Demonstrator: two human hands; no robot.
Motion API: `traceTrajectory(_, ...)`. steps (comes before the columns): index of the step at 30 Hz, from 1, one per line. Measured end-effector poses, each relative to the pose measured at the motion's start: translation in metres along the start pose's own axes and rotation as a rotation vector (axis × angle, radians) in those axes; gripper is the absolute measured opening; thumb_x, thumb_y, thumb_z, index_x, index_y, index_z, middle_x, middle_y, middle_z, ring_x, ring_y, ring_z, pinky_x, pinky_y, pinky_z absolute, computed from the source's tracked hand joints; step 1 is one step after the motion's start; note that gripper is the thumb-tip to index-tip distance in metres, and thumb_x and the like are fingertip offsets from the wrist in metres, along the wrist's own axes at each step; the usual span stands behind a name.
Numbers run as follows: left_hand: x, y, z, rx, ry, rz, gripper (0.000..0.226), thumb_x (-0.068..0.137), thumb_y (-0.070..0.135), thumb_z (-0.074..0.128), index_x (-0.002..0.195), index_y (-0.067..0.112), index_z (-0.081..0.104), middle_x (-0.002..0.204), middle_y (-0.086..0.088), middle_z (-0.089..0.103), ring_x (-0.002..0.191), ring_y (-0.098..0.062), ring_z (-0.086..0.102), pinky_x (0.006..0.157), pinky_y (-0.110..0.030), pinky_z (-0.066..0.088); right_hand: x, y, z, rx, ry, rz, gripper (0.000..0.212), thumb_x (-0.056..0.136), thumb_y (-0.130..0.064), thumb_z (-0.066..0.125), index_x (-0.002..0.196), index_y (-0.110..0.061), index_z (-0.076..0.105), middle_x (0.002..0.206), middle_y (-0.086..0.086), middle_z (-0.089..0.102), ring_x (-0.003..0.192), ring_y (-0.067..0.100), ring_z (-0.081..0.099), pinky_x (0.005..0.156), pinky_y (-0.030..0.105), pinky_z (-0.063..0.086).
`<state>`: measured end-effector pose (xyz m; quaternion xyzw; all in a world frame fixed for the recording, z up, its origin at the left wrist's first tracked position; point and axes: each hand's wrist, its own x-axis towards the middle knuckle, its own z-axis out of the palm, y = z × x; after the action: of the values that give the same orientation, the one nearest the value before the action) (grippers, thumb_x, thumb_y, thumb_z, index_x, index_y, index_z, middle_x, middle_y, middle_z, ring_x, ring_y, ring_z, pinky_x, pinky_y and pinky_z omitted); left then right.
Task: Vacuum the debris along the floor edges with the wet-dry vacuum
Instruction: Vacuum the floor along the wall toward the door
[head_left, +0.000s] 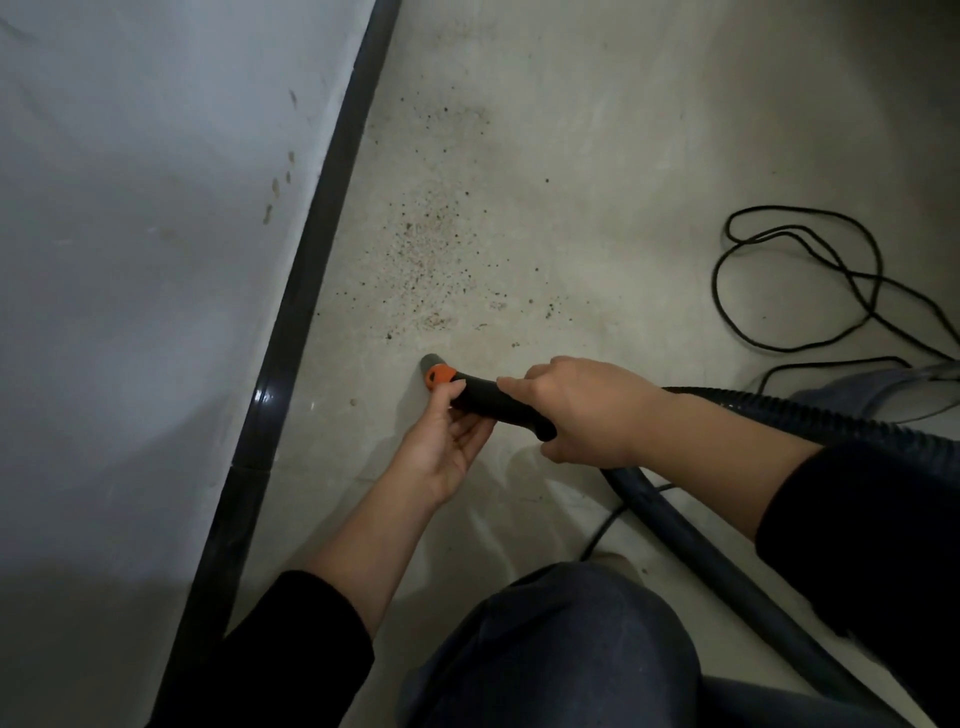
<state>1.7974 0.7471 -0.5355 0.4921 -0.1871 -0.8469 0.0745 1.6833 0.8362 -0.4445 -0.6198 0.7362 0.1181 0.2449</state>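
Head view: nearest the camera, a bent knee (561, 649) in dark trousers is sitting to the right of the baseboard (311, 249), the dark strip that is running along the foot of the pale wall (130, 208). A black left sleeve (291, 649) is lying close to the baseboard and a black right sleeve (872, 519) is reaching in from farther off it. A dark hose (727, 571) is curving over the floor (597, 182) under the right forearm, well apart from the baseboard. Farther on, the right hand (582, 410) is clasping the black nozzle (493, 400) from above, fingers wrapped round its rear end. The left hand (447, 447), nearer the baseboard, is cradling the front of the nozzle from below, curled fingers and thumb grasping it just behind the orange collar (439, 375). The grey tip (432, 359) is pointing toward the baseboard, near it but not touching it, and is sitting low at the floor. Beyond the tip, the debris (431, 249) is lying scattered as dark and reddish specks along the floor beside the baseboard. Farthest from the baseboard, a black cord (810, 280) is lying in loose loops.
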Motion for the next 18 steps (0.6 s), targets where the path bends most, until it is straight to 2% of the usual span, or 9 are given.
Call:
traceTrajectory(4,0.002,0.011,-0.004,0.006,0.025,0.031,0.015,0.099,0.023,0.054,0.097,0.009,0.059,0.102,-0.014,0.065,0.097,-0.019,0.064,0.090,-0.029,0.050,0.010,-0.006,-0.002,0.036,0.026,0.003,0.037,0.085,-0.017,0.060,0.120,-0.015,0.050,0.101,0.002,0.047,0.085,0.021,0.049,0.062,0.031,0.038)
traceTrajectory(7,0.005,0.022,-0.013,0.010,0.041,0.058,0.017,0.099,0.025,0.054,0.100,0.009,0.060,0.102,-0.014,0.065,0.097,-0.018,0.064,0.084,-0.025,0.053,0.022,-0.014,-0.006,0.039,0.057,-0.007,0.033,0.085,-0.016,0.060,0.117,-0.014,0.051,0.111,0.004,0.045,0.084,0.021,0.046,0.063,0.032,0.038)
traceTrajectory(13,0.010,0.035,-0.028,0.010,0.072,0.103,0.024,0.098,0.027,0.055,0.110,0.008,0.060,0.102,-0.010,0.067,0.096,-0.015,0.065,0.078,-0.023,0.053,0.040,-0.028,-0.009,0.010,0.070,-0.012,0.030,0.087,-0.015,0.058,0.116,-0.014,0.050,0.107,0.003,0.045,0.079,0.019,0.038,0.049,0.028,0.023)
traceTrajectory(18,0.011,0.040,-0.029,0.001,0.086,0.112,0.025,0.098,0.026,0.055,0.111,0.006,0.061,0.100,-0.010,0.066,0.093,-0.015,0.065,0.071,-0.022,0.053,0.045,-0.036,-0.011,-0.027,0.085,-0.005,0.034,0.088,-0.017,0.059,0.121,-0.013,0.049,0.106,0.003,0.044,0.079,0.020,0.038,0.060,0.031,0.031)
